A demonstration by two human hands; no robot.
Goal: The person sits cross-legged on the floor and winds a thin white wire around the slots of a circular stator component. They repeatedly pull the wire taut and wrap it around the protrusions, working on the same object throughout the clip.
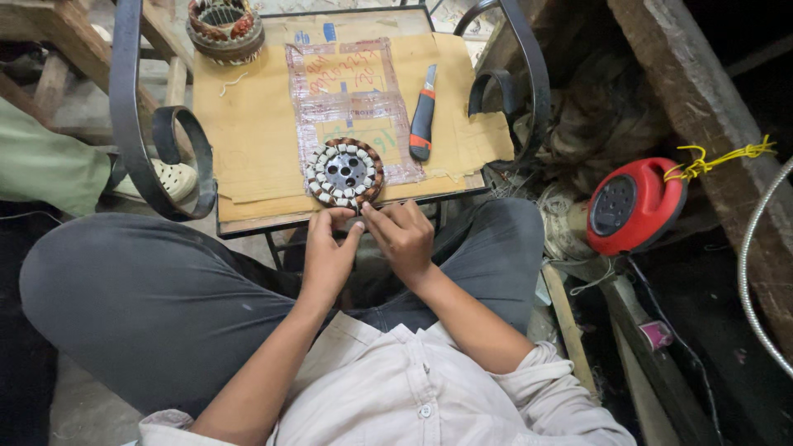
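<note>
A round motor stator (344, 172) with copper windings and white slot pieces lies near the front edge of a cardboard-covered small table (248, 124). My left hand (329, 248) and my right hand (401, 235) meet just below the stator, at the table's near edge. Their fingertips pinch together close to the stator's near rim; whatever is between them is too small to make out. An orange and black utility knife (423, 114) rests on the cardboard to the right of the stator.
A second wound stator (225, 29) sits at the table's far left corner. Curved black metal chair arms (157, 124) flank the table. A red cable reel (634, 205) lies right, near yellow cord (719, 158). Another person's sandalled foot (169, 177) is left.
</note>
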